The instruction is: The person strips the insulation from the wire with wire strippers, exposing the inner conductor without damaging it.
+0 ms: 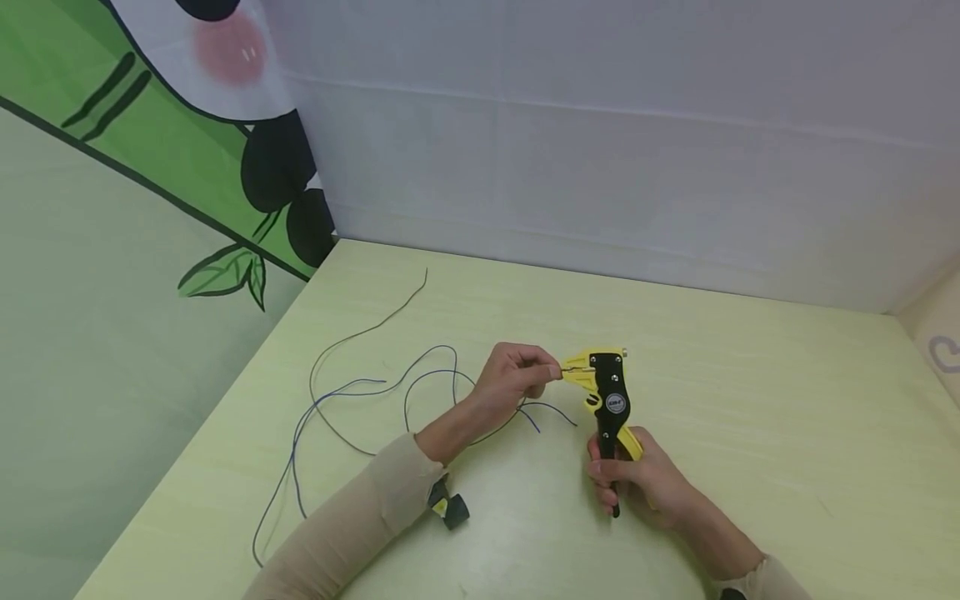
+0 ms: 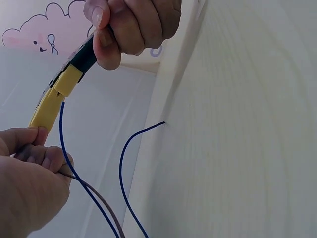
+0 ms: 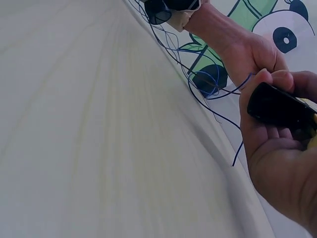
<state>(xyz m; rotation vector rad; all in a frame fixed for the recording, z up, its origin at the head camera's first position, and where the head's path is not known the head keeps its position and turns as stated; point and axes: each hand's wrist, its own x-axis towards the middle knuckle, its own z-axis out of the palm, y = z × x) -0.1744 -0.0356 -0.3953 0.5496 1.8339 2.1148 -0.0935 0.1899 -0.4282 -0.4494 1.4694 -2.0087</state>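
In the head view, my right hand [image 1: 648, 479] grips the handles of a black and yellow wire stripper [image 1: 611, 387], held upright with its yellow nose pointing left. My left hand [image 1: 510, 385] pinches a thin dark wire right at that nose, thumb against fingers. The left wrist view shows this brownish wire [image 2: 103, 200] running out behind the left hand. Whether its tip lies between the tool's jaws is hard to tell. Blue wires [image 2: 120, 171] hang beside it, one with its end near the yellow nose. In the right wrist view, a black handle end [image 3: 277, 106] sticks out of the right hand.
Loops of blue wire [image 1: 294, 450] and a long dark wire [image 1: 311, 379] spread over the left part of the pale table [image 1: 787, 433]. A white cloth wall [image 1: 600, 183] stands behind the table, and a printed cloth [image 1: 187, 192] hangs at left.
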